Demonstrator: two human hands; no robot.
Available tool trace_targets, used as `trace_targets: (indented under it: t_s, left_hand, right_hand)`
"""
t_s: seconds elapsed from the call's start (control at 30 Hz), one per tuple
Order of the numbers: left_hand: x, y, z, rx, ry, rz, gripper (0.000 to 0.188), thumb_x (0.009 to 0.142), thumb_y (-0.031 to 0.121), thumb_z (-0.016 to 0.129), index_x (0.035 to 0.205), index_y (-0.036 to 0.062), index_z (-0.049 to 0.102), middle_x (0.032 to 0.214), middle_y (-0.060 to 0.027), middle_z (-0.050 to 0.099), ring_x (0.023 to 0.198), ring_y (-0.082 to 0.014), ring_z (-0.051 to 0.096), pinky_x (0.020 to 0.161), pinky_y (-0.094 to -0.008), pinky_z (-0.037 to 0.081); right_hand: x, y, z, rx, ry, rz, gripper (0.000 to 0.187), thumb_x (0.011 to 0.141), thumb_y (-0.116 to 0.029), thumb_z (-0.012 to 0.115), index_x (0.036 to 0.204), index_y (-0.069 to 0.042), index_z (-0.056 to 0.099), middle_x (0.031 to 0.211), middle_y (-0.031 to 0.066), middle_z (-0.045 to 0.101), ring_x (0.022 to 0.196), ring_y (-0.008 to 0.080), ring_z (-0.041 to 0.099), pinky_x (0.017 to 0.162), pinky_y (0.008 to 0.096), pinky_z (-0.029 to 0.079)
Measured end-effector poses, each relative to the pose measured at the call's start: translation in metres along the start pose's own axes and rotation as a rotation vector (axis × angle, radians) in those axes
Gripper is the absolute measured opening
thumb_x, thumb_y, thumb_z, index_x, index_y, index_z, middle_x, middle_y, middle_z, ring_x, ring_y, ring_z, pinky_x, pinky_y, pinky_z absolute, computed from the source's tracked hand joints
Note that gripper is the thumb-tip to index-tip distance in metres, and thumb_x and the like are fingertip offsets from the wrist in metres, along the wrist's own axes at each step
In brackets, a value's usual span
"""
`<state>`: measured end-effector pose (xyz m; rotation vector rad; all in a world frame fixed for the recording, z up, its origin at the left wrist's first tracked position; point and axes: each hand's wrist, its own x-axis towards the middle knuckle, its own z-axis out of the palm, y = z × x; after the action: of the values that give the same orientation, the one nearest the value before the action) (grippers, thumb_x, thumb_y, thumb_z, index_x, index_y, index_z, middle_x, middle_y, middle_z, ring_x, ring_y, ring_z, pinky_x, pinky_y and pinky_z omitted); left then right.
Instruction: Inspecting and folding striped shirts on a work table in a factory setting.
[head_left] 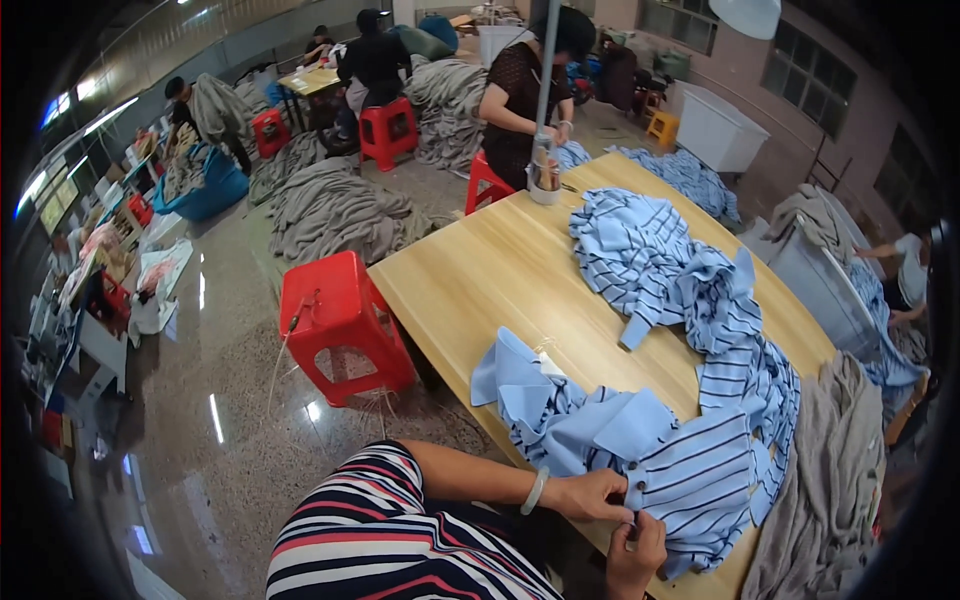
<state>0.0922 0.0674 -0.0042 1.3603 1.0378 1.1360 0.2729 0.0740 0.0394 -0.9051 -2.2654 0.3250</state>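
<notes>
A light blue knit garment with dark stripes (700, 475) lies near the table's front edge, its plain blue collar and front spread to the left. Dark buttons (640, 485) run along its front edge. My left hand (590, 495), with a pale bangle at the wrist, pinches that edge just below the buttons. Close beside it, my right hand (637, 555) is closed with thumb and fingertips together at the same edge. Something small and dark shows between the fingertips, too small to make out. Both hands partly cover the edge of the cloth.
More striped blue garments (630, 250) are heaped along the wooden table (470, 270). Grey cloth (820, 480) hangs over the right side. A red stool (335, 320) stands left of the table. A pole holder (545, 180) and a seated co-worker (510, 100) are at the far end.
</notes>
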Motion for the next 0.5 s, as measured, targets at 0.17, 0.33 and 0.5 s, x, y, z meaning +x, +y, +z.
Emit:
trace_targets:
  t_s: [0.17,0.33,0.5]
  left_hand:
    - [-0.006,-0.008,-0.012,0.367,-0.039,0.302,0.033,0.08,0.019,0.069,0.104,-0.0011,0.058,0.085,-0.0182,0.059,0.074,-0.0346,0.058,0.064,-0.0383,0.047]
    - [-0.009,0.005,-0.021,0.546,-0.021,0.239,0.023,0.08,0.013,0.065,0.1,0.0028,0.059,0.082,-0.0158,0.058,0.071,-0.0329,0.058,0.062,-0.0397,0.046]
    - [-0.003,-0.004,-0.012,0.666,-0.001,0.351,0.017,0.08,0.011,0.066,0.092,0.0029,0.058,0.076,-0.0162,0.056,0.07,-0.0358,0.056,0.061,-0.0426,0.044]
  right_hand:
    - [0.01,0.019,0.009,0.027,-0.085,-0.092,0.028,0.075,0.0,0.066,0.102,0.001,0.058,0.082,0.0156,0.06,0.069,0.0335,0.059,0.058,0.0415,0.049]
    - [0.013,0.021,0.018,0.121,-0.136,-0.004,0.022,0.078,-0.006,0.068,0.098,-0.003,0.059,0.081,0.0151,0.059,0.068,0.0336,0.06,0.058,0.0412,0.05]
    - [0.006,0.021,0.009,0.143,-0.167,0.08,0.021,0.079,-0.005,0.067,0.099,-0.002,0.059,0.081,0.0154,0.058,0.069,0.034,0.06,0.06,0.0411,0.05]
